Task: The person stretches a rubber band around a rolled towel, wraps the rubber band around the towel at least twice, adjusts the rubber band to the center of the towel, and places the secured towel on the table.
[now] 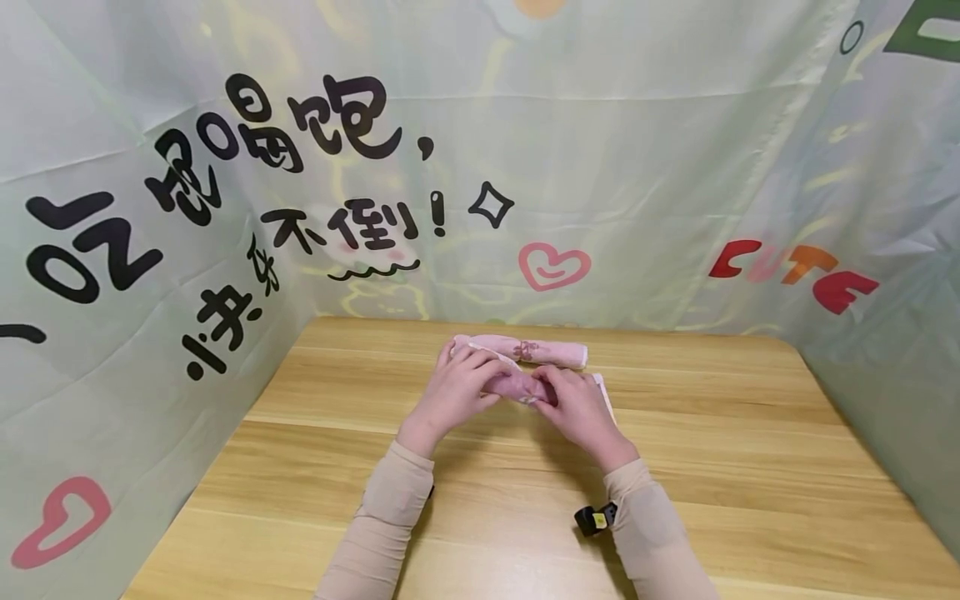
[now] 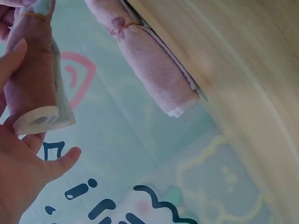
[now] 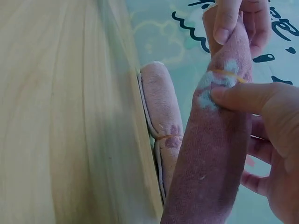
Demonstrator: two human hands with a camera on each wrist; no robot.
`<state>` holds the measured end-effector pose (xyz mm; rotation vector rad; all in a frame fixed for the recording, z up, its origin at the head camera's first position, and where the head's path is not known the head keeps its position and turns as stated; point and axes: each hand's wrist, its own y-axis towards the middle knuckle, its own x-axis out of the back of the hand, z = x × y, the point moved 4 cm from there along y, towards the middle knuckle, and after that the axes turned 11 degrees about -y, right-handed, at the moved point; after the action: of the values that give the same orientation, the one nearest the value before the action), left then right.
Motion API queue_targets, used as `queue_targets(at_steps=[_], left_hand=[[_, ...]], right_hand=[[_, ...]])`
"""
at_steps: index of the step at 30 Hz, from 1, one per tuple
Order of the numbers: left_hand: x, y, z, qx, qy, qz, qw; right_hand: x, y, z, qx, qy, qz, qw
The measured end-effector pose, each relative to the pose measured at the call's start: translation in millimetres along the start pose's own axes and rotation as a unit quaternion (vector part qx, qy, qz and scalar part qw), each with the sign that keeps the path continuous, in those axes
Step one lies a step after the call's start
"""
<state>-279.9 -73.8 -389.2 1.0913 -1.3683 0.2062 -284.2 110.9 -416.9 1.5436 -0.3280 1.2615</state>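
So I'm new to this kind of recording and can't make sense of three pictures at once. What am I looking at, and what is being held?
There is no machine, just a person's two bare hands. The wide picture comes from a camera on the person's head; the two close ones come from cameras on the wrists. The left hand and the right hand both grip a darker rolled towel with a thin band round it. A second, paler pink rolled towel lies behind it on the wooden table. Printed cloth walls surround the table.

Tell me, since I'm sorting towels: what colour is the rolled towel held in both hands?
Mauve-pink rolled terry towel with a pale blue-white patch; right wrist view shows it best.
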Motion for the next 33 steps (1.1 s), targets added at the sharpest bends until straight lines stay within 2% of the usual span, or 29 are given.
queue_targets(at_steps=[4,7,13,22,29,33], left_hand=[[-2.1,1.1,-3.7,0.009,0.01,0.025,0.9996],[-3.7,1.6,-6.4,0.008,0.008,0.029,0.9995],[-8.7,1.6,-7.7,0.001,0.003,0.017,0.9998],[-11.4,-1.6,-4.3,0.07,0.016,0.054,0.996],[-9.6,-2.4,-3.5,0.063,0.019,0.031,0.9974],[-8.7,-3.3,-1.5,0.049,0.034,0.006,0.9982]], right_hand=[[-3,-1,0,0.005,-0.034,0.018,0.999],[-4,-2,3,0.019,-0.047,0.022,0.998],[-4,-2,9,0.045,-0.053,-0.011,0.998],[-4,-3,15,0.051,-0.063,-0.057,0.995],[-5,-3,19,0.042,-0.044,-0.054,0.997],[-6,-1,18,0.036,0.002,-0.026,0.999]])
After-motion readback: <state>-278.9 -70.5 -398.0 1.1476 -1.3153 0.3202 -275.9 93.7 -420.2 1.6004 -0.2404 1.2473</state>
